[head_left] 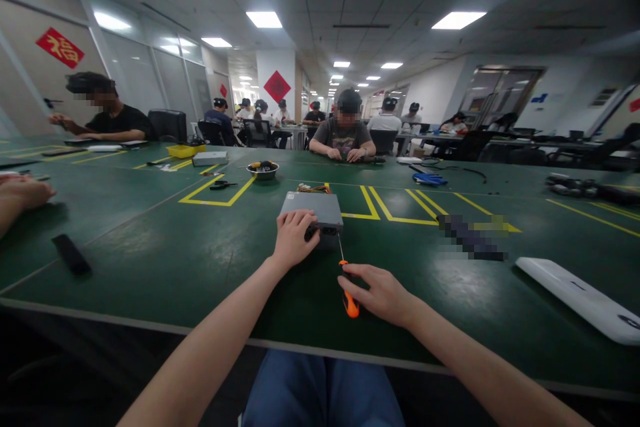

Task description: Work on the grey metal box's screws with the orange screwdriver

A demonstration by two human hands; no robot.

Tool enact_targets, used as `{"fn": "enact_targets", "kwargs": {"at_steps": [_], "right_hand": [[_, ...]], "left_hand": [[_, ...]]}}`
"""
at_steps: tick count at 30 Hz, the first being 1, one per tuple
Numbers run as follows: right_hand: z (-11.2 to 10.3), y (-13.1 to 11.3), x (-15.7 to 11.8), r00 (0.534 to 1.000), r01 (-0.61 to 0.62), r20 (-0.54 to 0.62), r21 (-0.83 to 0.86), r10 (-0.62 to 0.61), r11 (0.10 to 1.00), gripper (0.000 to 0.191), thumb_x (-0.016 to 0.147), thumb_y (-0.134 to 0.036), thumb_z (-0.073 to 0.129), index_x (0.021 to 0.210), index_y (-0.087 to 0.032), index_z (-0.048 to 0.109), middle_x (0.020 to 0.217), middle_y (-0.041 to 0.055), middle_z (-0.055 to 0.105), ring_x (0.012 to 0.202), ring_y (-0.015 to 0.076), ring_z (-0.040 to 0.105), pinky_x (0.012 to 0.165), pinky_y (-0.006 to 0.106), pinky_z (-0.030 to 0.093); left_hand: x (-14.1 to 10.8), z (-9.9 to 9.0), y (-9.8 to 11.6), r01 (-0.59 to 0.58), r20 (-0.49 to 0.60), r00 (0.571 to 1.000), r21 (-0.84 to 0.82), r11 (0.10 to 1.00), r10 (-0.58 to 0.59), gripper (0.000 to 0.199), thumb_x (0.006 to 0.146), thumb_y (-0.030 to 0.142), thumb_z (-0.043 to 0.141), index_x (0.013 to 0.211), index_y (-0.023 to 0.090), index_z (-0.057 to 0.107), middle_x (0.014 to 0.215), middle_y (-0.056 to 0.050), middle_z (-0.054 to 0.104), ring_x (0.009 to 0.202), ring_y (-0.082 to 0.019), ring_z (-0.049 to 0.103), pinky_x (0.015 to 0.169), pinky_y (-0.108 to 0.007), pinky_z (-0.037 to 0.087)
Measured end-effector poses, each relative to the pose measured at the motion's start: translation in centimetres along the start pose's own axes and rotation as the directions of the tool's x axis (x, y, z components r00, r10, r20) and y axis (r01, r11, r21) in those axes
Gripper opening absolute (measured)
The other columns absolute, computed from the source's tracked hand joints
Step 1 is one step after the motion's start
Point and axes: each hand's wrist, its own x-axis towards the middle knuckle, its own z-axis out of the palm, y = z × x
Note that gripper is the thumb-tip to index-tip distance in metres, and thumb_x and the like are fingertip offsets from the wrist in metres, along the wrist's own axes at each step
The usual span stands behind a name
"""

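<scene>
Our blue jeans (320, 390) show below the bench's near edge (215, 331), and both bare forearms reach forward over the green bench top. Our left hand (295, 238) curls over the near end of a grey metal box (313, 208), holding it where a dark connector end shows. Our right hand (377, 293) lies half open, fingertips on an orange-handled screwdriver (350, 301), whose shaft points toward the box; we cannot tell how firmly it grips. A bundle of coloured wires (313, 188) lies just beyond the box. Further off sit a steel bowl of small parts (263, 170) and a long white panel (580, 300). A co-worker's hand (25, 192) rests at left.
</scene>
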Motion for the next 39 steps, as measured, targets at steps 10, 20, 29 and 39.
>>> {"fn": "enact_targets", "kwargs": {"at_steps": [10, 20, 29, 39], "right_hand": [[0.2, 0.3, 0.8, 0.976, -0.137, -0.148, 0.142, 0.157, 0.980, 0.022, 0.083, -0.018, 0.057, 0.104, -0.014, 0.053, 0.092, 0.0105, 0.061, 0.081, 0.0156, 0.063, 0.070, 0.026, 0.056], [-1.1, 1.4, 1.5, 0.980, -0.026, -0.196, 0.059, 0.037, 0.998, 0.017, 0.080, -0.015, 0.060, 0.096, -0.012, 0.054, 0.084, 0.0084, 0.062, 0.074, 0.0145, 0.063, 0.065, 0.024, 0.057], [0.4, 1.1, 3.9, 0.969, 0.029, -0.248, 0.122, 0.002, 0.992, 0.014, 0.081, -0.016, 0.059, 0.094, -0.016, 0.053, 0.083, 0.0048, 0.062, 0.074, 0.0122, 0.063, 0.067, 0.024, 0.056], [1.3, 0.7, 3.8, 0.965, -0.047, -0.250, 0.108, 0.073, 0.993, 0.014, 0.082, -0.016, 0.057, 0.095, -0.015, 0.053, 0.084, 0.0060, 0.061, 0.073, 0.0125, 0.063, 0.065, 0.023, 0.056]], "left_hand": [[0.0, 0.3, -0.1, 0.004, 0.013, 1.000, -0.002, 1.000, -0.004, 0.018, 0.078, 0.027, 0.056, 0.096, 0.024, 0.056, 0.114, -0.002, 0.061, 0.108, -0.021, 0.050, 0.092, -0.040, 0.029], [0.0, 0.2, -0.1, 0.013, 0.022, 1.000, -0.004, 1.000, -0.013, 0.019, 0.079, 0.028, 0.055, 0.098, 0.025, 0.057, 0.114, -0.003, 0.060, 0.108, -0.022, 0.050, 0.092, -0.040, 0.029], [0.1, 0.2, -0.3, 0.007, 0.047, 0.999, -0.007, 1.000, -0.007, 0.022, 0.079, 0.028, 0.055, 0.101, 0.026, 0.056, 0.115, -0.002, 0.060, 0.108, -0.022, 0.049, 0.092, -0.040, 0.029], [0.1, 0.3, -0.4, 0.007, 0.037, 0.999, -0.022, 1.000, -0.007, 0.022, 0.078, 0.028, 0.056, 0.100, 0.025, 0.055, 0.115, -0.001, 0.060, 0.108, -0.021, 0.049, 0.093, -0.040, 0.028]]}}
